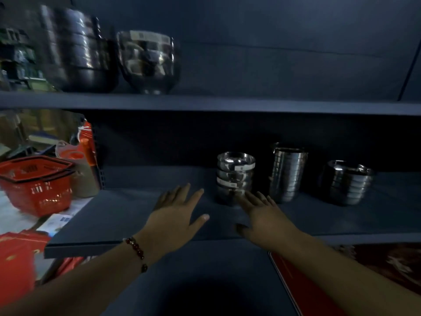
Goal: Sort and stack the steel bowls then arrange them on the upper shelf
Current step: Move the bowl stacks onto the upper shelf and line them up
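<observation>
— Dark blue metal shelving fills the wall ahead. What stands on the upper shelf (250, 103)?

— Two items at its far left: a tall stack of large steel bowls (77, 51), blurred, and just right of it a single wide steel bowl with a paper label (148, 61). Rest of that board is bare.

— And the lower shelf (127, 213)?

— Three stacks in a row, right of centre. Leftmost, a short stack of small labelled steel bowls (235, 176); next, a taller stack of narrow steel bowls (287, 172); far right, a squat stack of wider steel bowls (346, 182). All stand upright and apart from one another.

— The hands?

— Both reach over the lower shelf, palms down. Left hand (176, 213), with a red bead bracelet (136, 249) on the wrist, has its fingers spread and straight, holding nothing, near the leftmost stack but clear of it. Right hand (259, 215) is likewise flat and spread; its fingertips (248, 195) lie at the base of that same stack. Contact cannot be confirmed.

— Surroundings?

— Red plastic shopping baskets (36, 183), nested, on the floor at left.
</observation>
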The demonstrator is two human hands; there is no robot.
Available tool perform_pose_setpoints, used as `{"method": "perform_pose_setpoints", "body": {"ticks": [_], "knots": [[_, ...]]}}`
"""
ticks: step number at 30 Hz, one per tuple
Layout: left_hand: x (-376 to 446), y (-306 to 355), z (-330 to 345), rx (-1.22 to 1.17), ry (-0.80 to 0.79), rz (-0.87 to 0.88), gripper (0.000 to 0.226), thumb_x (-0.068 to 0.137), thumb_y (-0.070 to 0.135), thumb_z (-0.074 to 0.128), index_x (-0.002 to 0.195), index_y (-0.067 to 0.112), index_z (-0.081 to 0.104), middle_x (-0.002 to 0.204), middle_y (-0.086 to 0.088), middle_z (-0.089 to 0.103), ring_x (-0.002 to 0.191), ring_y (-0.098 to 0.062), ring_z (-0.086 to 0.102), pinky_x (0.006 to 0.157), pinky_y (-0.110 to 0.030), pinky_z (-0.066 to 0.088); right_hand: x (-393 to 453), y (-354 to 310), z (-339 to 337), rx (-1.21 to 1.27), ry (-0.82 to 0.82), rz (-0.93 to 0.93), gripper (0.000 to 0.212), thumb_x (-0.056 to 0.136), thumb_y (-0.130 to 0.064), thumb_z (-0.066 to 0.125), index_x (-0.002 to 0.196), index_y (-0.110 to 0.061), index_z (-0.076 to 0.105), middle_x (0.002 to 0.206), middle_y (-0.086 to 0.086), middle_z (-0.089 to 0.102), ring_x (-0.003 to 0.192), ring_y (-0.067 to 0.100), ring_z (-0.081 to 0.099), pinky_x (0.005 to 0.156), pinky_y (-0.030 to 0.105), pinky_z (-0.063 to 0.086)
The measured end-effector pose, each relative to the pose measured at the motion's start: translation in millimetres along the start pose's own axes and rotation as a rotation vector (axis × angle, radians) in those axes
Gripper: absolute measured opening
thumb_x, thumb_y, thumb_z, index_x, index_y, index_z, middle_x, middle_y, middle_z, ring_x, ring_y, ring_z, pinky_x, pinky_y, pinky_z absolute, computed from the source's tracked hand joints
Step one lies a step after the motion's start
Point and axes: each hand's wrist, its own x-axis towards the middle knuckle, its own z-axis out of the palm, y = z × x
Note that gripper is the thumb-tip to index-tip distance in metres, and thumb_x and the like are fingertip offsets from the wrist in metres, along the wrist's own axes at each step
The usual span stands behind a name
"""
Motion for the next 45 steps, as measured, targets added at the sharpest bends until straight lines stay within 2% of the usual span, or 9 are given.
{"method": "perform_pose_setpoints", "body": {"ticks": [10, 17, 19, 22, 24, 26, 30, 38, 45], "knots": [[56, 28, 78, -0.127, -0.015, 0.013, 0.071, 0.096, 0.065, 0.032, 0.156, 0.033, 0.014, 0.165, -0.005, 0.013, 0.148, -0.026, 0.017, 0.118, -0.041, 0.016, 42, 44, 52, 0.119, 0.005, 0.141, 0.081, 0.094, -0.05, 0.052, 0.157, -0.027, 0.007, 0.165, 0.007, 0.008, 0.151, 0.031, 0.005, 0.122, 0.042, 0.008], [105, 23, 115, -0.325, -0.019, -0.095, 0.071, 0.093, 0.068, 0.035, 0.154, 0.036, 0.017, 0.164, 0.0, 0.014, 0.146, -0.028, 0.024, 0.111, -0.045, 0.031, 79, 72, 87, 0.56, 0.225, 0.236, 0.075, 0.09, -0.034, 0.068, 0.153, -0.017, 0.03, 0.157, 0.011, 0.034, 0.147, 0.022, 0.025, 0.118, 0.034, 0.025], [118, 23, 121, -0.373, -0.003, -0.111, 0.072, 0.092, 0.069, 0.037, 0.153, 0.037, 0.017, 0.164, 0.002, 0.015, 0.145, -0.028, 0.027, 0.109, -0.045, 0.034, 88, 78, 93, 0.655, 0.297, 0.235, 0.067, 0.089, -0.029, 0.07, 0.148, -0.019, 0.039, 0.151, 0.0, 0.044, 0.141, 0.012, 0.035, 0.114, 0.031, 0.032], [133, 23, 129, -0.564, 0.046, -0.156, 0.077, 0.086, 0.072, 0.046, 0.151, 0.039, 0.021, 0.159, 0.007, 0.027, 0.139, -0.021, 0.037, 0.099, -0.035, 0.039, 99, 80, 93, 0.906, 0.397, 0.184, 0.049, 0.088, -0.02, 0.072, 0.115, -0.052, 0.049, 0.109, -0.052, 0.053, 0.107, -0.029, 0.044, 0.089, -0.003, 0.033], [142, 23, 133, -0.752, 0.063, -0.197, 0.082, 0.078, 0.076, 0.054, 0.147, 0.047, 0.022, 0.154, 0.011, 0.035, 0.135, -0.015, 0.041, 0.094, -0.033, 0.039, 109, 81, 91, 1.086, 0.363, 0.173, 0.054, 0.087, -0.019, 0.071, 0.1, -0.066, 0.05, 0.094, -0.059, 0.05, 0.095, -0.036, 0.044, 0.076, -0.009, 0.033], [152, 24, 136, -0.96, 0.069, -0.194, 0.085, 0.072, 0.073, 0.064, 0.145, 0.053, 0.024, 0.15, 0.018, 0.041, 0.133, -0.006, 0.043, 0.101, -0.035, 0.041, 121, 85, 94, 1.26, 0.332, 0.157, 0.053, 0.086, -0.02, 0.071, 0.102, -0.067, 0.053, 0.102, -0.046, 0.061, 0.1, -0.024, 0.055, 0.084, 0.003, 0.044], [168, 26, 144, -1.237, 0.077, -0.085, 0.091, 0.071, 0.055, 0.079, 0.145, 0.048, 0.029, 0.136, 0.028, 0.053, 0.125, 0.009, 0.049, 0.099, -0.022, 0.044, 139, 93, 94, 1.498, 0.297, 0.151, 0.052, 0.081, -0.017, 0.073, 0.128, -0.026, 0.054, 0.123, -0.001, 0.068, 0.119, 0.018, 0.062, 0.106, 0.047, 0.045], [182, 27, 154, -1.334, 0.114, -0.017, 0.099, 0.073, 0.036, 0.086, 0.151, 0.034, 0.026, 0.138, 0.019, 0.055, 0.127, 0.0, 0.052, 0.097, -0.017, 0.047, 147, 101, 98, 1.601, 0.256, 0.17, 0.05, 0.084, 0.0, 0.07, 0.13, -0.01, 0.054, 0.127, 0.014, 0.065, 0.122, 0.028, 0.06, 0.11, 0.05, 0.041], [169, 28, 150, -1.363, 0.142, 0.004, 0.093, 0.072, 0.031, 0.086, 0.148, 0.033, 0.032, 0.135, 0.019, 0.058, 0.125, -0.001, 0.054, 0.093, -0.01, 0.045, 133, 100, 96, 1.558, 0.258, 0.153, 0.044, 0.081, -0.005, 0.073, 0.123, -0.014, 0.061, 0.122, 0.008, 0.068, 0.117, 0.025, 0.063, 0.107, 0.049, 0.045]]}}
